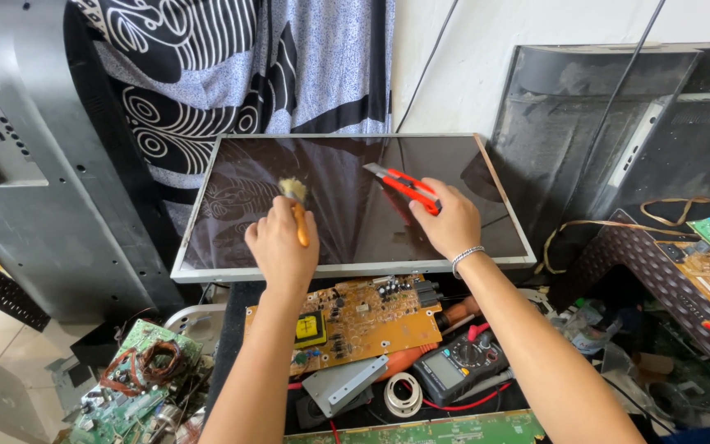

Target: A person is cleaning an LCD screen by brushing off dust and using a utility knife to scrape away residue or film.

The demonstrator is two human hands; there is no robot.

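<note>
Gripping a small brush (296,205), your left hand (281,247) is clenched around its orange handle, and the pale bristle tuft is sticking up past your knuckles and pressing toward the dark glass of the flat screen panel (338,247). Your right hand (447,220) is closing on a red utility knife (403,186); its body is running out of your fist up and to the left, with the grey blade end pointing toward the middle of the panel (whether the tip is touching the glass, you cannot tell from this view). Both tools are hovering over the same panel, the brush to the left of the knife, the two well apart.

You are wearing one beaded bracelet (467,256) on the right wrist.

Counting what is lying below the panel's lower edge: one orange-brown circuit board (355,316) is sitting between your forearms, one dark multimeter (460,366) with red leads is lying just beside your right forearm, and one white roll of tape (403,393) is resting near the meter. One green board (137,374) with copper coils is lying to the left of your left arm. Two grey back covers are leaning against the wall, one at the far left (34,164) and one at the right (610,123).
</note>
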